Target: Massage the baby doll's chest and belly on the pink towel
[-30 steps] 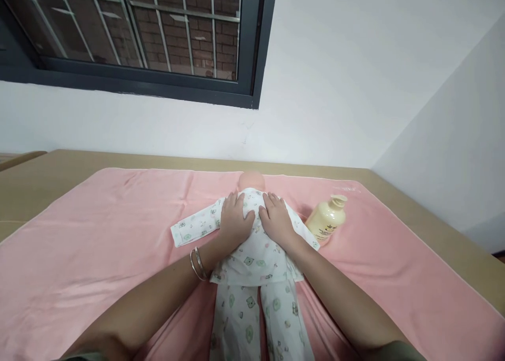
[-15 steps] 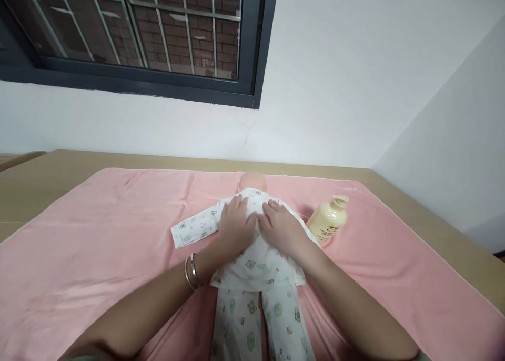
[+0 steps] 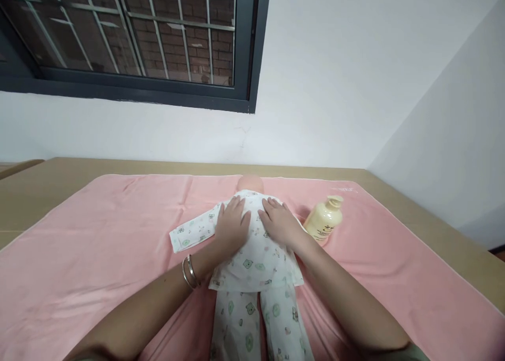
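A baby doll (image 3: 251,184) lies stretched out in front of me, only the top of its head bare. It wears a white patterned top (image 3: 256,266) and matching trousers (image 3: 236,319). Flat on the left side of the top rests my left hand (image 3: 233,224), fingers extended. My right hand (image 3: 280,223) lies on the right side of the top, its fingers also stretched out. Between the two hands a strip of fabric shows. One sleeve (image 3: 193,231) reaches out to the left; the other is mostly hidden behind my right hand and forearm.
Right of the doll stands a pale yellow pump bottle (image 3: 324,219), slightly tilted in view. A pink blanket (image 3: 98,256) covers most of the wooden table (image 3: 79,166). Behind it rise a white wall (image 3: 315,87) and a dark-framed barred window (image 3: 158,40).
My hands have moved slightly apart on the doll's top, widening the strip of fabric between them. The whole view has shifted a little.
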Available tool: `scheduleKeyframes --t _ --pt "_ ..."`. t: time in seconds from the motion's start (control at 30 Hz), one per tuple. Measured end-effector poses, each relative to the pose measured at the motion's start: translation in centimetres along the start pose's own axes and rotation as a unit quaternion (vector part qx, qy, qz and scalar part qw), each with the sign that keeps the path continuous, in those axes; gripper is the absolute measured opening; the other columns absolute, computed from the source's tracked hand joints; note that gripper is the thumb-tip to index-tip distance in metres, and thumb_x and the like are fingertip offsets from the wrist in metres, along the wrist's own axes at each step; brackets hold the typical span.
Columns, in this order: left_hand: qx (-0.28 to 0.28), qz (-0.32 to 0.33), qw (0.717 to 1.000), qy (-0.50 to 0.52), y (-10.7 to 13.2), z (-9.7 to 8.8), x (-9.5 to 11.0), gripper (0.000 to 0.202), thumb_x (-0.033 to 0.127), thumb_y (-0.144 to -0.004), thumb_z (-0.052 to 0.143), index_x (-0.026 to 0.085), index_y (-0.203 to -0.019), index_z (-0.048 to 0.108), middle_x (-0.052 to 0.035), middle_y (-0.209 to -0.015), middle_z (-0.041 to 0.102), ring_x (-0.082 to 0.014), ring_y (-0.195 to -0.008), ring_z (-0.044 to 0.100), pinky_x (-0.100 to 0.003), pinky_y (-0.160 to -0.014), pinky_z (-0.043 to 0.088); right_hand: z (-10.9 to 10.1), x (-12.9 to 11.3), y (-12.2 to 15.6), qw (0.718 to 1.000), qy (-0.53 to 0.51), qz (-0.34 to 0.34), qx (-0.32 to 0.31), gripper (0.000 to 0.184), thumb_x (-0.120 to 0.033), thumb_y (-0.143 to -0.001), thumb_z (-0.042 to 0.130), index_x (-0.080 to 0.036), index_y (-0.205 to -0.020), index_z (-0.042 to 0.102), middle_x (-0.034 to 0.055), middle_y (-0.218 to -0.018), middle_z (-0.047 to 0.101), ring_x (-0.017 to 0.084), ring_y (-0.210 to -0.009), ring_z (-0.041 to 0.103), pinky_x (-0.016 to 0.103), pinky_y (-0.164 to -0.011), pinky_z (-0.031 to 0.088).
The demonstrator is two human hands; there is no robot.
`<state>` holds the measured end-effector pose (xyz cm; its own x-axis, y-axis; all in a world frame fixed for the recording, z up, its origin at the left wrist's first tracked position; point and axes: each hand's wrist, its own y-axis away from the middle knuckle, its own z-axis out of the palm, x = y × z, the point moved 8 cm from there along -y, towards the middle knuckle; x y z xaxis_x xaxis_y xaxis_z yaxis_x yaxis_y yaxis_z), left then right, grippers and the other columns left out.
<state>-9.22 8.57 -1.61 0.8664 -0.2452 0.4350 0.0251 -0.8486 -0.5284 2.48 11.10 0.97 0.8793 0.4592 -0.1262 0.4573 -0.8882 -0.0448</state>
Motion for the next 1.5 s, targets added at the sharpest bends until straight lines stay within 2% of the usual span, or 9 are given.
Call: scheduleKeyframes --t 0.1,0.27,0.37,0.5,0.77,1.03,1.2,1.33,1.5 --pt "0.008 0.001 1.0 -0.021 0.4 0.0 0.5 0.047 0.028 -0.092 0.038 0.011 -0.135 0.049 -0.0204 -0.142 0.049 -0.0349 -0.137 0.039 -0.059 -0.11 0.03 0.5 -0.7 0.2 1.0 0.018 -0.011 -0.001 0.055 -0.03 -0.099 0.028 -0.002 -0.145 0.034 0.0216 -0.15 0.037 0.029 -0.142 0.031 0.044 -0.112 0.027" --pt "-0.036 0.124 0.992 -0.01 2.7 -0.2 4.6 0.048 0.019 -0.088 0.04 0.015 -0.134 0.049 -0.0142 -0.14 0.054 -0.0295 -0.136 0.042 -0.052 -0.115 0.026 0.1 -3.1 3.2 0.995 0.061 -0.078 -0.003 0.053 -0.015 -0.085 0.045 -0.003 -0.136 0.048 0.0219 -0.143 0.047 0.03 -0.133 0.044 0.043 -0.112 0.027" --pt "-0.006 0.073 0.997 -0.016 1.2 -0.3 2.3 0.044 0.027 -0.092 0.037 0.014 -0.132 0.051 -0.0181 -0.138 0.054 -0.0322 -0.134 0.044 -0.055 -0.11 0.032 -0.6 -1.9 2.1 0.999 0.019 -0.046 0.022 0.043 -0.022 -0.095 0.035 -0.007 -0.131 0.053 0.0199 -0.137 0.054 0.028 -0.128 0.048 0.042 -0.108 0.033" --pt "0.009 0.021 0.998 -0.051 -0.2 0.3 -0.2 0.048 0.032 -0.094 0.035 0.009 -0.135 0.046 -0.0222 -0.143 0.048 -0.0355 -0.137 0.039 -0.059 -0.109 0.032 -0.1 0.1 -0.5 0.999 -0.024 0.007 0.034 0.052 -0.036 -0.101 0.024 -0.01 -0.142 0.04 0.0175 -0.149 0.041 0.027 -0.14 0.033 0.045 -0.111 0.028" --pt "-0.033 0.151 0.986 -0.054 4.2 -1.2 6.3 0.058 0.015 -0.078 0.046 0.012 -0.135 0.048 -0.0169 -0.135 0.057 -0.0307 -0.132 0.047 -0.05 -0.115 0.028 0.3 -2.6 3.3 0.996 0.059 -0.069 -0.008 0.054 -0.018 -0.088 0.043 -0.004 -0.141 0.042 0.0222 -0.145 0.044 0.03 -0.137 0.038 0.044 -0.113 0.025" --pt "-0.004 0.012 0.999 -0.049 -1.1 0.3 -1.5 0.047 0.029 -0.096 0.028 0.008 -0.134 0.046 -0.0218 -0.139 0.052 -0.0326 -0.136 0.042 -0.058 -0.109 0.033 1.0 2.0 -1.8 0.998 -0.056 0.013 0.013 0.058 -0.041 -0.102 0.016 -0.01 -0.149 0.029 0.0188 -0.157 0.026 0.029 -0.147 0.017 0.048 -0.114 0.02" --pt "0.01 0.106 0.994 -0.036 1.8 -0.4 3.2 0.044 0.021 -0.09 0.039 0.008 -0.131 0.05 -0.0201 -0.137 0.055 -0.0316 -0.133 0.045 -0.054 -0.111 0.035 0.3 -0.2 1.0 1.0 0.013 -0.021 -0.004 0.049 -0.025 -0.097 0.033 -0.005 -0.141 0.042 0.0226 -0.146 0.043 0.031 -0.136 0.039 0.041 -0.108 0.03" --pt "-0.033 0.176 0.984 0.02 3.5 -1.8 6.8 0.035 0.019 -0.084 0.047 0.017 -0.117 0.061 -0.0114 -0.119 0.068 -0.0257 -0.115 0.061 -0.043 -0.103 0.046 -1.6 -1.8 4.2 0.993 0.008 -0.077 -0.095 0.031 -0.02 -0.092 0.038 -0.017 -0.108 0.065 0.011 -0.105 0.07 0.023 -0.091 0.065 0.031 -0.076 0.045" --pt "0.01 0.049 0.998 0.022 1.3 -1.7 2.5 0.038 0.026 -0.088 0.045 0.013 -0.121 0.059 -0.0148 -0.129 0.062 -0.0285 -0.126 0.053 -0.048 -0.109 0.04 -2.7 0.2 2.6 0.997 -0.012 0.022 -0.068 0.045 -0.032 -0.099 0.026 -0.017 -0.091 0.067 0.0112 -0.097 0.07 0.023 -0.088 0.064 0.03 -0.07 0.042"
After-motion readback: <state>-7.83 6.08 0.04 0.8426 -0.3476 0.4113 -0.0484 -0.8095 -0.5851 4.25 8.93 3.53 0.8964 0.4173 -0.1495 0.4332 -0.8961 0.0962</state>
